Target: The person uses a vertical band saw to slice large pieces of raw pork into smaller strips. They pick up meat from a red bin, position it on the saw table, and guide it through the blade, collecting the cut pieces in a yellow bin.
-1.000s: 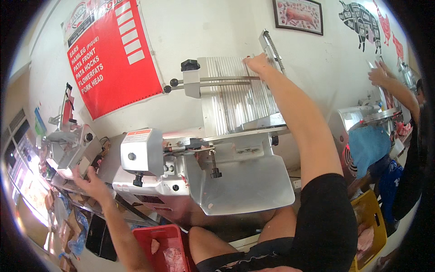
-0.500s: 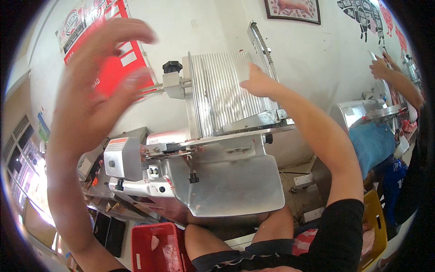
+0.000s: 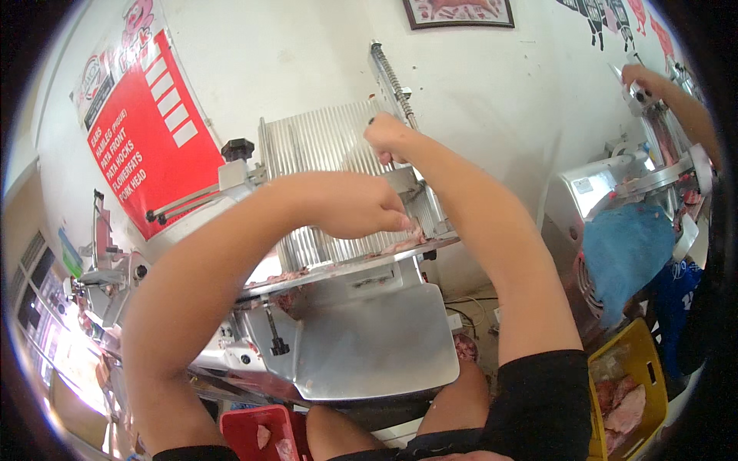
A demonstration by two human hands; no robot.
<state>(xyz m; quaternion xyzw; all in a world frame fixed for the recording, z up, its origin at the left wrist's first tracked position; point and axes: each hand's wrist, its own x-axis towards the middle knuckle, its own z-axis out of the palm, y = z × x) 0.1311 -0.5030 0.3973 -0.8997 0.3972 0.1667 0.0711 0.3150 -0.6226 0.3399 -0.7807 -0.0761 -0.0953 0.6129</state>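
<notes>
A large metal meat slicer with a ribbed carriage (image 3: 288, 146) stands before me. My right hand (image 3: 393, 140) is closed round the handle of the slicer's meat pusher, whose dark end shows beside the thumb. The metal pusher plate (image 3: 401, 181) lies just below that hand. My left hand (image 3: 357, 203) reaches across the carriage, its fingers pinched on a pale piece of meat (image 3: 413, 233) at the carriage's lower edge, by the blade side. Its fingertips are partly hidden. Meat scraps (image 3: 288, 276) cling along that edge, and a smooth silver plate (image 3: 377, 346) slopes nearest me.
Below left is a red crate (image 3: 257, 419) with meat pieces; a yellow crate (image 3: 659, 369) with meat stands at lower right. On the right, another person's hand (image 3: 644, 78) works at a second slicer (image 3: 588, 188) with a blue cloth (image 3: 626, 246). A red poster (image 3: 157, 146) hangs behind.
My left hand has come down from the raised left side to the meat at the carriage's lower edge. The view has shifted; the right hand stays at the pusher.
</notes>
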